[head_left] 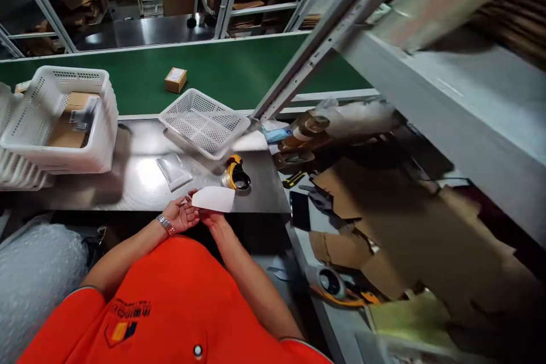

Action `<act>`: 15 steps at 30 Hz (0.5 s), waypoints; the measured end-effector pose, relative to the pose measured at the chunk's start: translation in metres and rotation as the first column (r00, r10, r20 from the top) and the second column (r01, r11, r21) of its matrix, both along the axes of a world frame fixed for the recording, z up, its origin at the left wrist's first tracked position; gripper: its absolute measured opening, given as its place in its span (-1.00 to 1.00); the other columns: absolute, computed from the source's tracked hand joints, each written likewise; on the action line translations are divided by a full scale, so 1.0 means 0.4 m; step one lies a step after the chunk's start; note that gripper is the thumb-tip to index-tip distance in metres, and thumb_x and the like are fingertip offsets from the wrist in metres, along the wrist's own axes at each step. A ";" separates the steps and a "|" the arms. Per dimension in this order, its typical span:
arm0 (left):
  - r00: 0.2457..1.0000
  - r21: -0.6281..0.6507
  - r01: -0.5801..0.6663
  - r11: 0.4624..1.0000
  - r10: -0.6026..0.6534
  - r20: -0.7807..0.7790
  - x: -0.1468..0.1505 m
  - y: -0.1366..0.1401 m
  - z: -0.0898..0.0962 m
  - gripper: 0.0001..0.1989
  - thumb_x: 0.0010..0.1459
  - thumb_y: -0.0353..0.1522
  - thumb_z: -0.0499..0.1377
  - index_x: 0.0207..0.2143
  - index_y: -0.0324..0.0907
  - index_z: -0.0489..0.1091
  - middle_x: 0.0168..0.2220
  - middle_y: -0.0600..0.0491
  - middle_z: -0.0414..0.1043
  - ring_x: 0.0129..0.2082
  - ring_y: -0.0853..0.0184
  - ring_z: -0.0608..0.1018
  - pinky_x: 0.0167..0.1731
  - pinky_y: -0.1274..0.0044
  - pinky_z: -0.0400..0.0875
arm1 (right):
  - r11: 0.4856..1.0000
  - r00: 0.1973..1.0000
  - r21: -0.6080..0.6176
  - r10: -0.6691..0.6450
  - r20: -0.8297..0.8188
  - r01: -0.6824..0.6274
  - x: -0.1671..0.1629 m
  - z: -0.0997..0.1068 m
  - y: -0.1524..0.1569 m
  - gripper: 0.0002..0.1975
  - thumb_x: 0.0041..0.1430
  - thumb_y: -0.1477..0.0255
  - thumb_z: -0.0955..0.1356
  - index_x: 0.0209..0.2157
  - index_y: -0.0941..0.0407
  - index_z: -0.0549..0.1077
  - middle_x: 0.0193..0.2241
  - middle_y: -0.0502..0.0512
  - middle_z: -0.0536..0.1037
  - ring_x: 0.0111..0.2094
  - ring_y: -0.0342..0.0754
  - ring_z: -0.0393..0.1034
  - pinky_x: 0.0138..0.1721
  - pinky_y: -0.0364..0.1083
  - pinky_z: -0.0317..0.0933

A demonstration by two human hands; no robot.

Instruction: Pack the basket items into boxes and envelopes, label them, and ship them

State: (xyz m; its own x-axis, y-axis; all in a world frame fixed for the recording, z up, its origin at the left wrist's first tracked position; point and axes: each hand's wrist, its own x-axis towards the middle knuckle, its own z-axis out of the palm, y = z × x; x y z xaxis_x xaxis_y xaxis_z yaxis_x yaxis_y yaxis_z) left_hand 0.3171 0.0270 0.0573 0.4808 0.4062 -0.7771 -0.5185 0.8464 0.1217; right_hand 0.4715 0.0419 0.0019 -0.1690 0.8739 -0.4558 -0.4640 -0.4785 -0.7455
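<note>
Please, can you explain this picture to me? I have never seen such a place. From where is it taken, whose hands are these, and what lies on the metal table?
The one picture comes from a camera worn on a person's head, looking down past an orange shirt. The left hand and the right hand hold a white sheet together at the edge of a steel table. On the table lie a clear plastic pouch, a yellow tape dispenser, a tilted white basket and a stack of white baskets with cardboard inside. Behind runs a green conveyor belt carrying a small cardboard box. At the right lie flat cardboard pieces.
</note>
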 end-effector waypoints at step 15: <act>0.858 0.249 0.079 0.965 0.062 -0.510 -0.276 0.078 -0.097 -0.85 0.29 -0.32 0.34 -0.32 -0.17 0.46 -0.45 -0.01 0.64 -0.50 0.30 0.66 -0.33 0.49 0.55 | 0.992 0.834 -0.130 0.074 0.547 -0.003 -0.061 -0.163 0.241 -0.73 0.15 0.53 0.57 -0.47 0.12 0.45 -0.65 -0.03 0.55 -0.69 -0.18 0.37 -0.67 -0.25 0.24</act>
